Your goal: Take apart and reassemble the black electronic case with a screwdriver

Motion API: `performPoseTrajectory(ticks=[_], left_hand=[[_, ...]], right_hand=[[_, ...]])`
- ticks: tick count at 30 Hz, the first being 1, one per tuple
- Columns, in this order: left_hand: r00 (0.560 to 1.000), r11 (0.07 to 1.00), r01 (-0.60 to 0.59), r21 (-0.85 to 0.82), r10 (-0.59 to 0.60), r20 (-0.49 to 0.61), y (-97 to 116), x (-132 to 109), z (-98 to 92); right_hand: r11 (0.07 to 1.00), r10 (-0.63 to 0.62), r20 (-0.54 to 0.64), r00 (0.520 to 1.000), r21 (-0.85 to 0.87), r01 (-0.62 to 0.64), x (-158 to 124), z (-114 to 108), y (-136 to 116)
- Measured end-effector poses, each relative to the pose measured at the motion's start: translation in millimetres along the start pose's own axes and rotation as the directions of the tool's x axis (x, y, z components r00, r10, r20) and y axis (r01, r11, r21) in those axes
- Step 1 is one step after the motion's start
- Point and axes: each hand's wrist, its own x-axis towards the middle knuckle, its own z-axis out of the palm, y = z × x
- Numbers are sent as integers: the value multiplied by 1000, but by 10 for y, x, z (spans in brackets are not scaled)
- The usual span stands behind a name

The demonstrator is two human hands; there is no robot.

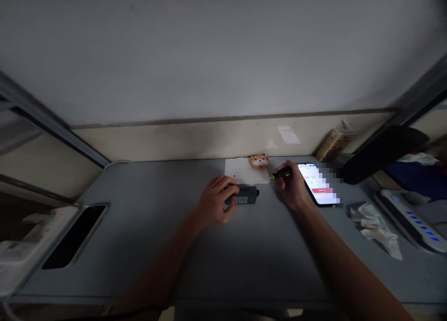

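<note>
I count one small dark box [245, 196], lying flat on the grey desk [139, 209] near its far middle. My left hand [214, 201] is closed over the box's left end, pinning it to the desk. My right hand [293, 190], just right of the box, is wrapped around one screwdriver [281, 174] with a black and yellow handle. Its thin shaft slants down-left toward the box, but I cannot tell whether the tip touches it.

Behind the box lie one white sheet [235, 170] and one orange animal figure [259, 161]. One lit phone [316, 183] rests beside my right hand. Farther right are one crumpled tissue [373, 225] and one brown carton [333, 144]. I count two power strips: one with blue lights [408, 218] far right, one white [21, 242] far left.
</note>
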Motion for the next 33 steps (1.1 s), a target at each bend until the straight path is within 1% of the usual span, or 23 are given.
performPoseTrajectory(ticks=[3, 6, 12, 15, 21, 24, 27, 29, 33], left_hand=[[998, 998, -56, 42, 57, -24, 56, 17, 50], [998, 994, -56, 94, 58, -20, 104, 26, 104], [995, 989, -81, 127, 88, -45, 152, 38, 158], [995, 986, -81, 144, 88, -47, 169, 36, 168], [996, 984, -82, 161, 87, -28, 194, 41, 171], [994, 979, -91, 185, 99, -37, 207, 47, 177], [995, 976, -88, 200, 94, -20, 225, 47, 182], [996, 975, -83, 206, 84, 3, 244, 47, 180], [995, 962, -98, 253, 92, 36, 306, 49, 171]], right_hand=[[1000, 23, -40, 999, 6, -23, 12, -32, -1], [999, 48, -68, 996, 12, -48, 22, -47, -10], [997, 71, -40, 997, -36, -73, 24, -47, -39], [995, 87, -47, 995, -43, -89, 15, -37, -55], [998, 58, -36, 998, -35, -59, 13, -31, -71], [999, 45, -57, 997, -6, -46, 31, -49, -73], [1000, 14, -79, 997, 0, -14, 35, -48, -53], [997, 0, -47, 999, -79, -3, 16, -23, -19], [947, -20, 128, 992, -316, 60, -50, 60, 66]])
